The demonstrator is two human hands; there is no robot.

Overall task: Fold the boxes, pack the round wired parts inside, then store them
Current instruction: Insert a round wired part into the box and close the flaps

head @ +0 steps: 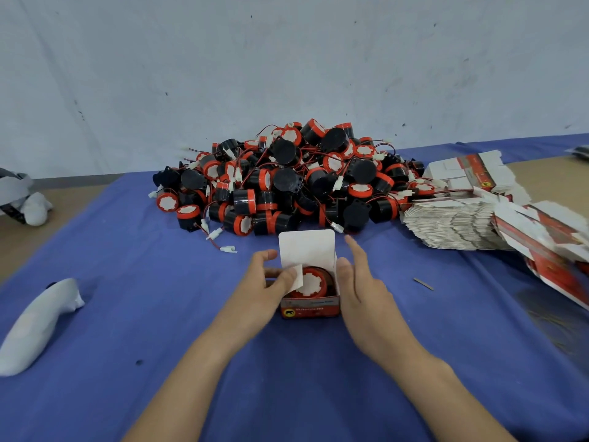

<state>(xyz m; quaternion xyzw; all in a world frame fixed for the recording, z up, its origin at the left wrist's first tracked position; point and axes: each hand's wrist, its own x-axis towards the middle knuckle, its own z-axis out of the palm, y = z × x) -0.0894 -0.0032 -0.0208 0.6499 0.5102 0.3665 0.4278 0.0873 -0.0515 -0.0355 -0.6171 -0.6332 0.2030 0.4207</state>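
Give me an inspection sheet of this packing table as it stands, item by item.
Surface: blue cloth-covered table, with tan board showing at its sides.
Job's things: small red cardboard box, lid flap upright, with one round black-and-red part inside; large pile of round wired parts behind it; flat white-and-red box blanks stacked at right.
Clutter: white padded bundle at left; small grey strip right of the box.
Hands: left hand grips the box, thumb on a side flap; right hand has straight fingers, thumb at the box's right side.
Cables: thin red wires with white plugs trail from the pile.
Surroundings: scuffed pale wall.
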